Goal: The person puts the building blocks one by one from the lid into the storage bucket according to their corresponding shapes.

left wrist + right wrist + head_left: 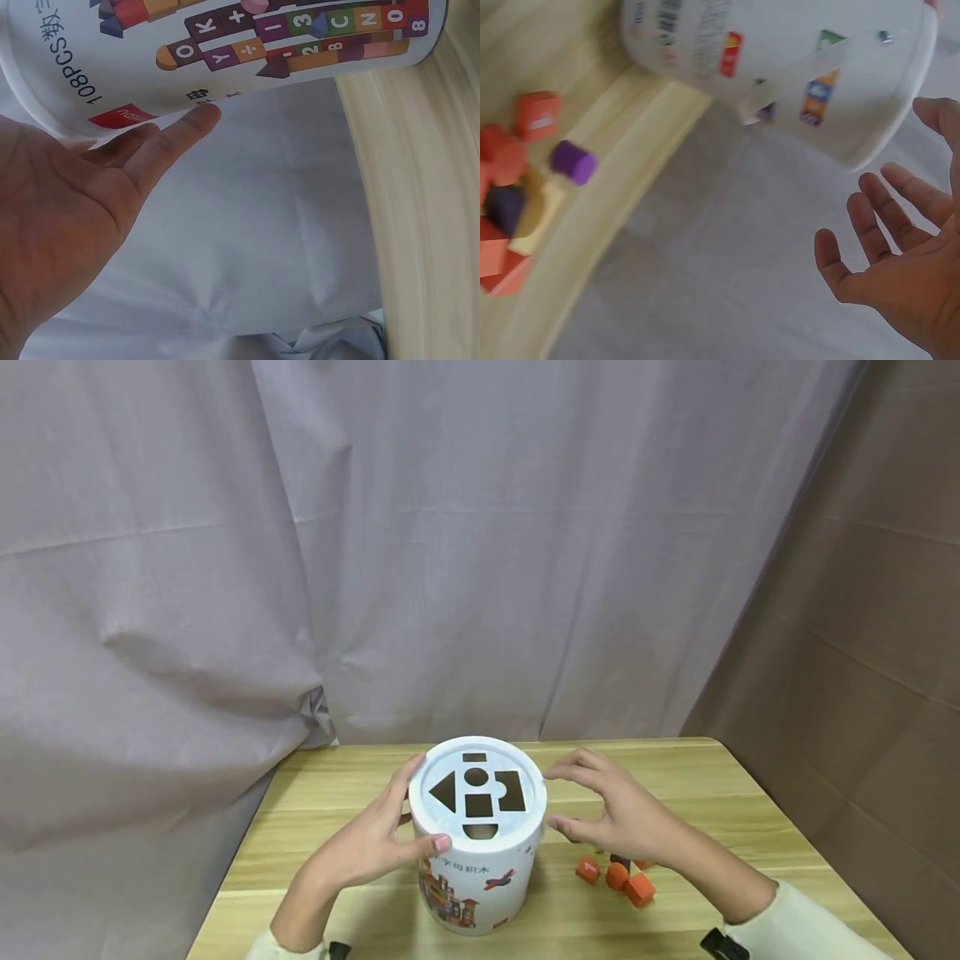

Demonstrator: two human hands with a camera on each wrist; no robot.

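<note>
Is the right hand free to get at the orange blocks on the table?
Probably yes. The right hand is open and holds nothing, hovering beside the white tub; the orange blocks lie bare on the table just below its wrist.

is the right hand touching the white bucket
Apart. The right wrist view shows open space between the right hand's spread fingers and the white bucket.
</note>
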